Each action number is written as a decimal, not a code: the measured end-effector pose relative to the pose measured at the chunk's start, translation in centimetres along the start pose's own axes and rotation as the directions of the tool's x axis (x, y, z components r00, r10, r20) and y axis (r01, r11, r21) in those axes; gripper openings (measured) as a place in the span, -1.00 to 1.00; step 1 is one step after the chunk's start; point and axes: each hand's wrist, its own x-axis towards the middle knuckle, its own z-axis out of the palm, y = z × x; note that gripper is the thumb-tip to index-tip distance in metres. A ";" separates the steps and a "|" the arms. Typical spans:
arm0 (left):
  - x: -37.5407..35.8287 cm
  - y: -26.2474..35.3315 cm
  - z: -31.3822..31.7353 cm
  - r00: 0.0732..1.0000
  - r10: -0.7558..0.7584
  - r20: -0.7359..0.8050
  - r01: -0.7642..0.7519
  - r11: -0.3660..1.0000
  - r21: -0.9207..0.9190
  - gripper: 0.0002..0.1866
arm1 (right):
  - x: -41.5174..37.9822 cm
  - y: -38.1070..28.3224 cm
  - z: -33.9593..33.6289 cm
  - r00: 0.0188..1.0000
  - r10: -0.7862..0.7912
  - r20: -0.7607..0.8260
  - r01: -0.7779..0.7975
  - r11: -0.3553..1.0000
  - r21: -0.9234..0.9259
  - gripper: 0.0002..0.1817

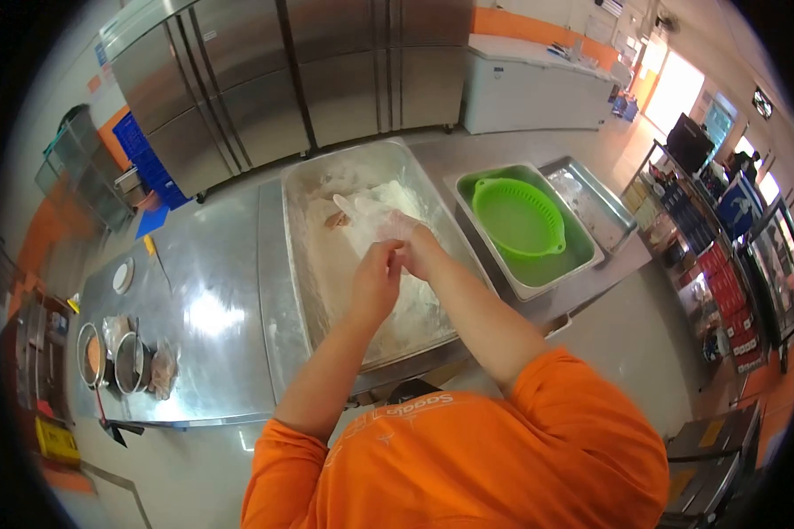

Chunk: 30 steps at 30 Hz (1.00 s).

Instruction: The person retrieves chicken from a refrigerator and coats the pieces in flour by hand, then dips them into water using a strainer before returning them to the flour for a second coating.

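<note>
Powder (pixel 404 196), white and flour-like, lies heaped and smeared inside the deep metal pan (pixel 288 231) in front of me. My right hand (pixel 412 247) reaches over it, in what looks like a thin clear glove (pixel 372 227), its fingers extended and loosely open, with nothing I can make out in that grip. My left hand (pixel 380 271) is bare, its fingertips drawn together against my right wrist; I cannot tell whether they pinch the glove's edge. A small brown piece (pixel 336 219) sits in the powder near my gloved fingers. Just to the right of the pan, a green colander (pixel 551 208) rests in a metal tub (pixel 560 284), with a shallow metal tray (pixel 625 231) beyond. On the left, the tabletop (pixel 205 264) carries a yellow-handled tool (pixel 153 250), a small white dish (pixel 123 276), two round containers (pixel 131 363) and a crumpled plastic bag (pixel 163 370). Steel cabinets (pixel 344 88) stand behind.
</note>
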 end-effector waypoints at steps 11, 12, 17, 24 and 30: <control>-0.9 1.5 -1.0 0.994 -0.034 -0.100 0.021 0.992 -0.128 -0.86 | 4.1 2.2 0.1 0.973 -0.012 -0.231 -0.037 0.977 -0.209 -0.57; -1.1 1.5 -1.1 0.992 -0.055 -0.111 0.040 0.990 -0.134 -0.86 | 3.6 2.0 0.6 0.954 -0.047 -0.295 -0.034 0.964 -0.264 -0.58; -2.6 1.8 -1.6 0.992 -0.086 -0.087 0.085 0.996 -0.015 -0.87 | 6.8 4.3 -2.7 0.990 -0.013 -0.141 -0.084 0.748 -0.659 -0.47; -4.8 2.7 -0.7 0.987 -0.145 -0.064 0.137 0.983 -0.118 -0.89 | 4.3 2.4 1.3 0.983 0.165 -0.085 -0.185 0.860 -0.475 -0.25; -5.4 2.5 -0.9 0.990 -0.098 -0.106 0.083 0.988 -0.134 -0.91 | 3.6 2.6 0.7 0.963 0.248 0.106 -0.138 0.790 -0.597 -0.12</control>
